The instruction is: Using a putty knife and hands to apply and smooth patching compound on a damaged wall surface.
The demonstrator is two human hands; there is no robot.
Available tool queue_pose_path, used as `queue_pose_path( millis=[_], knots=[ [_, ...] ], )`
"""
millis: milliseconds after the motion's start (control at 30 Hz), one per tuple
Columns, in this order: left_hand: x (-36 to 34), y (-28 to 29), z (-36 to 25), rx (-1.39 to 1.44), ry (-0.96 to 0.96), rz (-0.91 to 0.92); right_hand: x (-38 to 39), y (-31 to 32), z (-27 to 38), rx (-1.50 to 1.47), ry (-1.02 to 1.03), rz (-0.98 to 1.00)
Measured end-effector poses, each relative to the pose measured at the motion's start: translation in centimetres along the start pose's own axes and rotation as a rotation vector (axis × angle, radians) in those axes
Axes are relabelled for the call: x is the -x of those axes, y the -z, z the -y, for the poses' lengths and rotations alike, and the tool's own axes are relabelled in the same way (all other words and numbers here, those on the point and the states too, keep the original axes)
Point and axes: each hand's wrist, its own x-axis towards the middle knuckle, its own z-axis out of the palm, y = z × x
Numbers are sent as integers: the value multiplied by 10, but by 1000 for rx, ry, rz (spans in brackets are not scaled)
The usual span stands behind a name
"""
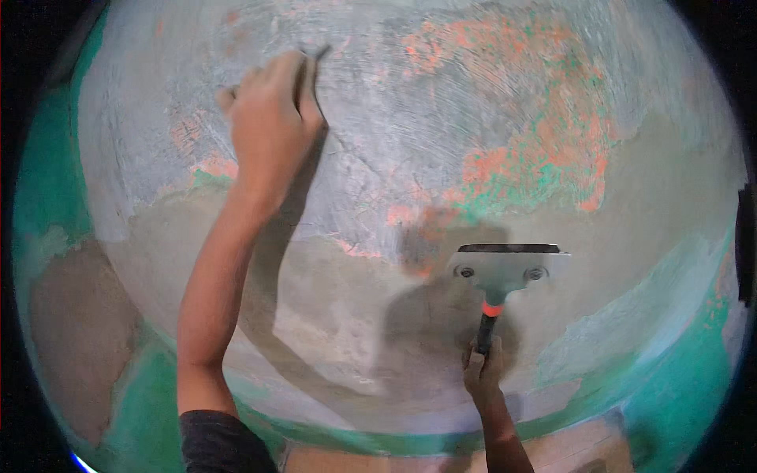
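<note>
My right hand (484, 369) is closed around the black handle of a wide wall scraper (509, 276), low on the right. The scraper points upward, its broad head fixed by two screws and a red-orange band at its neck. Its shadow falls on the wall (331, 288) behind it. Higher up on the left, my left hand (272, 106) reaches to the wall with its fingers bent inward against the surface. A small dark tip (322, 52) shows by its thumb side; whether this is a held thing or a shadow, I cannot make out.
Scratched grey plaster covers the upper wall, with a flaking orange and green paint patch (544, 142) at right. Beige-grey bare areas lie lower down. Green paint (150, 394) remains along the sides. A pale tan surface (441, 463) runs along the bottom edge.
</note>
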Motion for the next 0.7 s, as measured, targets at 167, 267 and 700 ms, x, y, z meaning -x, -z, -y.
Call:
queue_pose_path(
  millis=[167,267,700],
  knots=[
    [30,-3,-83,132,-274,377,-5,31,6,-88,-144,41],
    [19,-10,-80,266,-338,256,-8,38,-17,-16,-70,60],
    [-24,-3,-28,37,3,-15,-6,34,-26,196,127,157]
  ],
)
